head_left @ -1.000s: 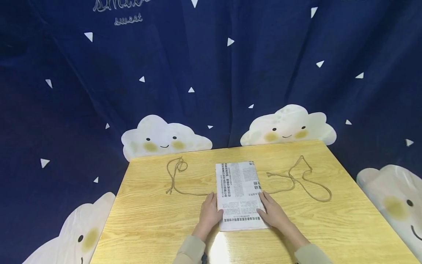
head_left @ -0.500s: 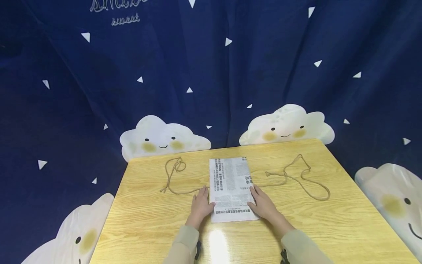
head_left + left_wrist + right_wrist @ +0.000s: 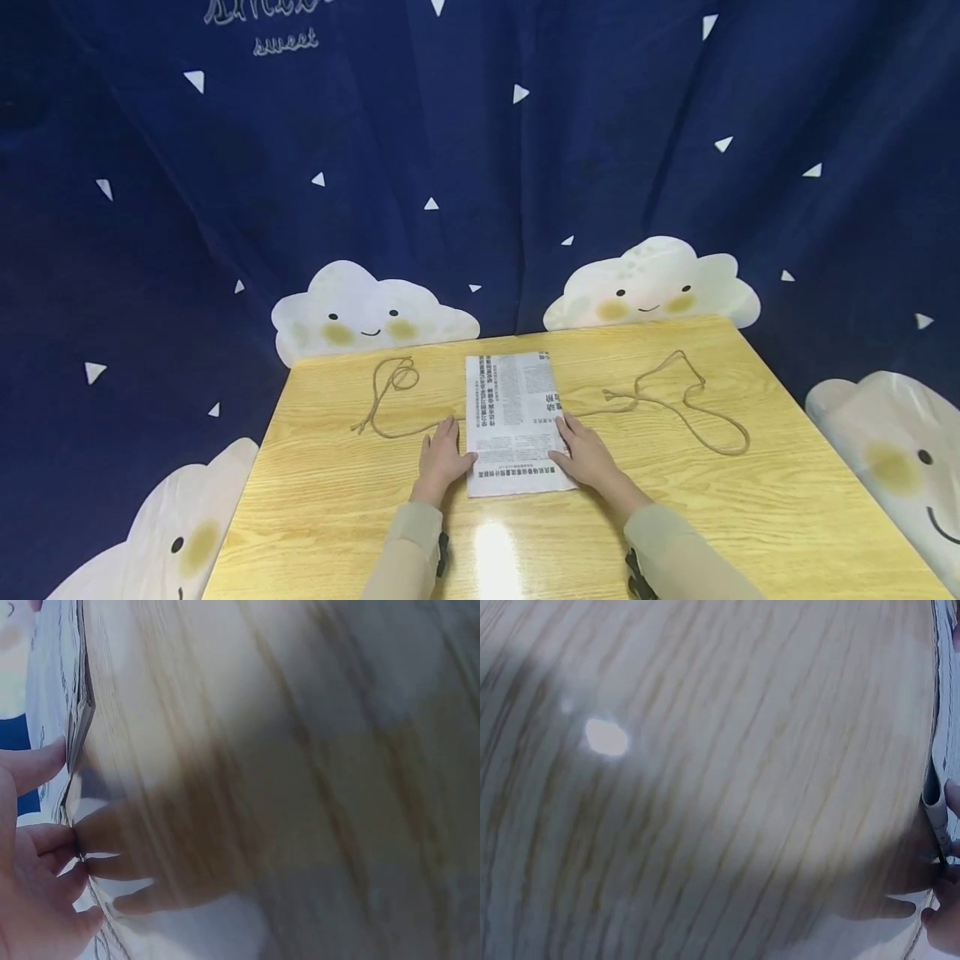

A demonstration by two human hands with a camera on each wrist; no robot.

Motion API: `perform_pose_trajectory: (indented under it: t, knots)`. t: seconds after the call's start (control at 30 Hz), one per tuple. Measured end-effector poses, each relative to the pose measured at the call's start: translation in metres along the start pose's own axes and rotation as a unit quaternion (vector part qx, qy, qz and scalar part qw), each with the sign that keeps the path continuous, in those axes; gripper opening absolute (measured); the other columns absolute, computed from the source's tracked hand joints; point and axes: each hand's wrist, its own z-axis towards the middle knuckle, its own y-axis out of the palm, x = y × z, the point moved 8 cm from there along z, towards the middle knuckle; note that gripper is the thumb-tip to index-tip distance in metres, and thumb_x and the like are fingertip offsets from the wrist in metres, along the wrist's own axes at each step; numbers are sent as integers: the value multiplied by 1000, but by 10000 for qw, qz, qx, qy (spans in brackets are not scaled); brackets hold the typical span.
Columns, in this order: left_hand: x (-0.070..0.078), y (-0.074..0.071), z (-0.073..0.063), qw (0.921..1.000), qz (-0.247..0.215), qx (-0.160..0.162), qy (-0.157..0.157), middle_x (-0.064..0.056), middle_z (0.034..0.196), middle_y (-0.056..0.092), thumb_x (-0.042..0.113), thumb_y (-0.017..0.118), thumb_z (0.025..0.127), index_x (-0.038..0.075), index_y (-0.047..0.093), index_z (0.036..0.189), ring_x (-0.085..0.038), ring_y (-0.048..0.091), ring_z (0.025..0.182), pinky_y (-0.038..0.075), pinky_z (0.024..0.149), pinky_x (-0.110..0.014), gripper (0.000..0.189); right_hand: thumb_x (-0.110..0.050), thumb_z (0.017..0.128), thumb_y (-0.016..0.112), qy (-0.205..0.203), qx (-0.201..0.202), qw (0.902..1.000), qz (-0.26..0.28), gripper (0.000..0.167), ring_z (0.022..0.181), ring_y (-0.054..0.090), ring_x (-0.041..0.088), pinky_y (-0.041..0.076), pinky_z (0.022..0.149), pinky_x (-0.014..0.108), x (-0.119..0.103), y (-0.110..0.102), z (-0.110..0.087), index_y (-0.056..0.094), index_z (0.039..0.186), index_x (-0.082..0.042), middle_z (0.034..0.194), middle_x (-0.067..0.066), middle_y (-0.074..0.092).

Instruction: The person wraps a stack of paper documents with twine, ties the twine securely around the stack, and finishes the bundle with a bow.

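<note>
The left hand (image 3: 441,457) and right hand (image 3: 588,454), apart, hold opposite long edges of a folded newspaper sheet (image 3: 513,421) between them; brown twine (image 3: 600,412) trails beyond both hands

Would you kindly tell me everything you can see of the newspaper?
The newspaper is a folded, whitish paper rectangle with black print, its stacked layers showing in the left wrist view. It lies on the wood-grained table, long sides running front to back, with string emerging at both sides. The left hand touches its left edge, the right hand its right.
</note>
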Motion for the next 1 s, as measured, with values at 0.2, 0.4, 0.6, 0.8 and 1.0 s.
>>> perform_pose_trajectory:
  t: [0.2,0.4,0.6,0.8,1.0]
  knots:
    - [-1,0,2,9999,110,-2,5,-14,145,31,38,69,76,-3,38,135,-31,25,134,14,109,-52,79,-35,83,64,98,-147,9998,-74,69,126,34,41,26,102,56,3,-2,1,40,133,6,140,26,33]
    - [-3,1,1,9999,87,82,-27,-14,146,30,43,70,73,-2,37,136,-30,24,135,14,109,-51,84,-34,82,66,157,-123,9998,-13,68,124,36,43,30,101,54,7,-5,0,42,132,5,141,24,33]
    - [-7,-4,-1,9972,-387,629,-150,-21,141,34,36,72,74,-5,43,131,-37,30,130,23,106,-52,76,-32,82,67,192,-182,9996,107,69,125,35,43,31,102,51,7,-4,-1,41,132,7,141,25,31]
    - [-46,-35,-10,9396,-1904,2465,-1419,-26,117,40,13,63,84,-12,43,117,-40,41,107,40,88,-47,46,-30,82,66,159,-213,9996,97,68,124,36,44,31,102,51,5,-3,-1,40,132,8,140,27,32]
    - [-80,-56,-18,8930,-2532,2766,-2490,-37,110,38,10,57,87,-22,31,119,-51,40,102,38,87,-55,53,-31,82,66,136,-186,9997,-21,68,125,35,43,31,102,51,5,-2,-1,40,132,7,140,27,31]
